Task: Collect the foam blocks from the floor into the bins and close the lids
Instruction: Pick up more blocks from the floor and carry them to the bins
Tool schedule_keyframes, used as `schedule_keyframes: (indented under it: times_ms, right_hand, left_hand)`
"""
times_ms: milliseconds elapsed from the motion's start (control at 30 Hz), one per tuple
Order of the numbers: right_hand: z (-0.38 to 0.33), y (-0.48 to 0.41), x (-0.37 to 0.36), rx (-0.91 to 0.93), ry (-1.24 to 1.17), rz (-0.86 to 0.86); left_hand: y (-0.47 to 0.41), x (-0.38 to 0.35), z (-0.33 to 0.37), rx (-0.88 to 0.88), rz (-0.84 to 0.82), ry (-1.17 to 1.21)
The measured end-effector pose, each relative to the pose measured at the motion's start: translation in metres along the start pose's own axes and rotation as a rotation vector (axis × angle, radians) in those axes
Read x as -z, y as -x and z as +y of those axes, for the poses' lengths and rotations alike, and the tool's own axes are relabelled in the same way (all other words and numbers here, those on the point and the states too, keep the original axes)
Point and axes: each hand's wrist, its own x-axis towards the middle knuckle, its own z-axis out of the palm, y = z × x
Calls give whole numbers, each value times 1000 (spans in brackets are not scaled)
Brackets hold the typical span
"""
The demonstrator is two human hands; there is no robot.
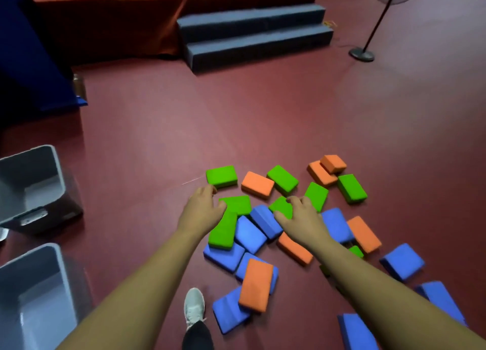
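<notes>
Two grey hard-plastic bins stand open at the left, the far bin (56,170) and the near bin (58,265), both well apart from the pile. The left hand (202,210) has loosely bent fingers and grips nothing; its tips are just beside the near edge of the far green block (221,176), whose long axis runs crosswise. The right hand (302,215) curls fingers and thumb round a tilted green block (281,207) wedged against a blue block (264,222). All are soft-looking, matte, round-edged foam bricks scattered on the red floor (157,139). The left hand is nearer the bins.
</notes>
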Motion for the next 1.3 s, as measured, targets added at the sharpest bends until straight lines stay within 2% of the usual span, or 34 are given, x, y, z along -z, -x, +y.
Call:
schedule_keyframes:
  times_ms: [300, 567, 833, 1033, 1100, 1200, 1267, 1300]
  right_hand:
    - [-52, -167, -124, -148, -94, -152]
    - [-15, -282, -279, -212, -105, -302]
    - [60, -381, -483, -274, -175, -432]
    - [98, -403, -602, -346, -240, -539]
    - [107, -404, -629, -422, -306, -616]
    - [117, -405, -648, -551, -501, -673]
    - [126, -405, -648, -594, -580, -612]
    - [132, -405, -646, -618, -597, -595]
  left_hand:
    - [-181, -67, -129, 110, -273, -79]
    - [-268, -206, -232, 261, -444, -78]
    - [-310, -387, -347, 443, -514, -89]
    - [-318, -493, -412, 697, -534, -5]
    - [-316, -518, -424, 765, -537, 82]
    - [-310, -534, -423, 771, -447, 197]
    - [-302, -535, -417, 773, -465, 177]
    - [-298, -534, -415, 788, -483, 65]
